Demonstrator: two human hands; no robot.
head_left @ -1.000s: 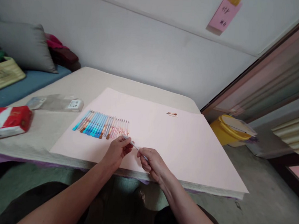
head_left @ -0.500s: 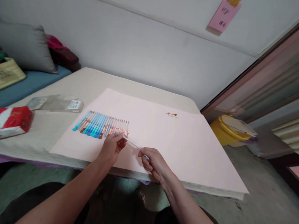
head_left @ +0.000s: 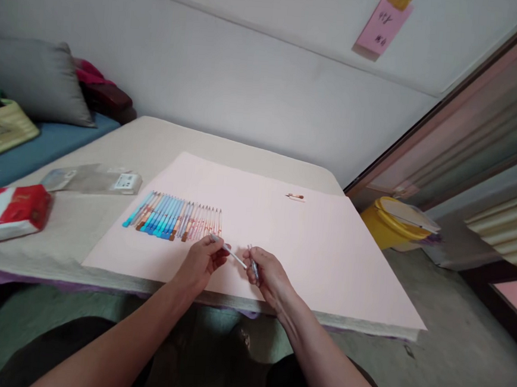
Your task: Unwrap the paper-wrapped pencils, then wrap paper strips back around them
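Note:
My left hand (head_left: 203, 258) is closed on a thin white stick (head_left: 238, 259) that looks like a pen refill, with a greyish end at the fingers. Its free tip points down and right, near my right fingers. My right hand (head_left: 268, 273) is closed round a slim, shiny clear-grey pen barrel (head_left: 253, 267), held tilted. Both hands are above the front part of a pale pink sheet (head_left: 320, 252). Left of them lies a neat row of pens (head_left: 166, 214) in blue, brown and pinkish white. My left hand covers the near right end of the row.
Small brown and white pen parts (head_left: 295, 196) lie at the sheet's far right. A clear plastic packet (head_left: 93, 179) and a red tissue pack (head_left: 10, 212) are on the left of the padded table (head_left: 155, 135). A yellow bin (head_left: 385, 227) stands on the floor at right.
The white stick and the pen barrel were in one line between my hands; now they are apart and at an angle. The barrel in my right hand has turned steeper. My left hand moved slightly right.

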